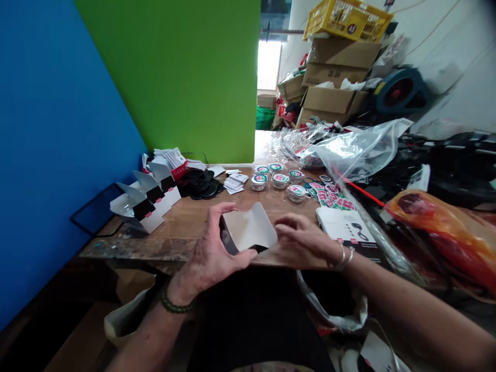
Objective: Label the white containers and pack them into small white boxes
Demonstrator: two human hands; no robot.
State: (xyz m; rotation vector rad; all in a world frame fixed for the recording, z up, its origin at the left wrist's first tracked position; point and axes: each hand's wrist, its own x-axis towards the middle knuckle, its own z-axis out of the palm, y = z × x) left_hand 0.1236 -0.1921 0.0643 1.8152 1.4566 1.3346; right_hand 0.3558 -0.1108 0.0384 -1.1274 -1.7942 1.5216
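My left hand [217, 248] is wrapped round a small cardboard box [248, 230], thumb along its near side and fingers on the far left. The box tilts above the table's front edge, its pale flap standing open on the right. Beside that flap is my right hand [298, 232], its fingers curled together with the tips close to the box's right edge. Whether these fingers pinch anything is hidden. Flat printed box blanks [344, 225] lie right of my right hand. Beyond the box, several clear round containers [279, 180] with coloured labels stand on the wooden table [186, 214].
At left, open-topped boxes [149, 201] stand in a row by a black wire frame [93, 212]. Black discs [199, 183] and folded white papers [235, 182] lie behind. Loose stickers [331, 196] and a clear plastic bag [364, 147] are at right. Green [174, 77] and blue panels [58, 129] rise behind.
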